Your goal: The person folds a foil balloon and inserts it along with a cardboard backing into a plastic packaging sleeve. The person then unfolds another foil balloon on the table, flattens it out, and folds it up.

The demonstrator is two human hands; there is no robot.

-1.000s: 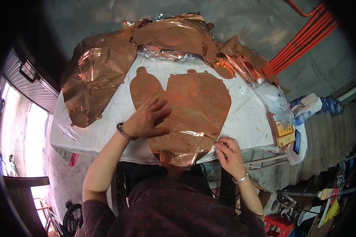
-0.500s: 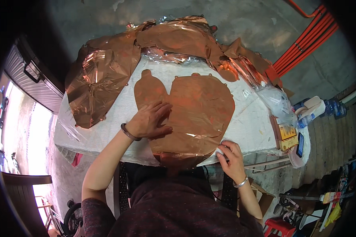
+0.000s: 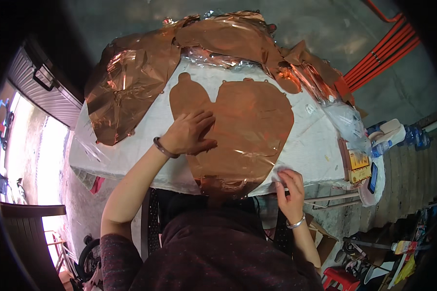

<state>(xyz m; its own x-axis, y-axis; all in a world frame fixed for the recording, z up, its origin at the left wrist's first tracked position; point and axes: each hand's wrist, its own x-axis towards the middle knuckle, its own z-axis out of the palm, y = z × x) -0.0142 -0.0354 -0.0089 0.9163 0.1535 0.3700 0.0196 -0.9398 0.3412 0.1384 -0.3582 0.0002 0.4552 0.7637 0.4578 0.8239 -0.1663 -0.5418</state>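
A flat, copper-coloured foil balloon lies before me on the white-covered table, its lower end reaching the near edge. It has a wide rounded lobe, a narrower lobe on the left, and small tabs along its rim. My left hand rests on the foil near the notch between the lobes, fingers stretched out. Just off the balloon's lower right edge is my right hand, fingers bent and thumb close to the forefinger. Something small and whitish shows at its fingertips, too indistinct to name.
More copper foil pieces lie heaped at the left and along the far edge. On the right are a clear plastic bag, a yellow box, a phone and bottles. A red stool stands lower right.
The whole view has shifted slightly, so the table sits higher in it. My right hand has come a little away from the balloon's edge; my left hand stays on the foil.
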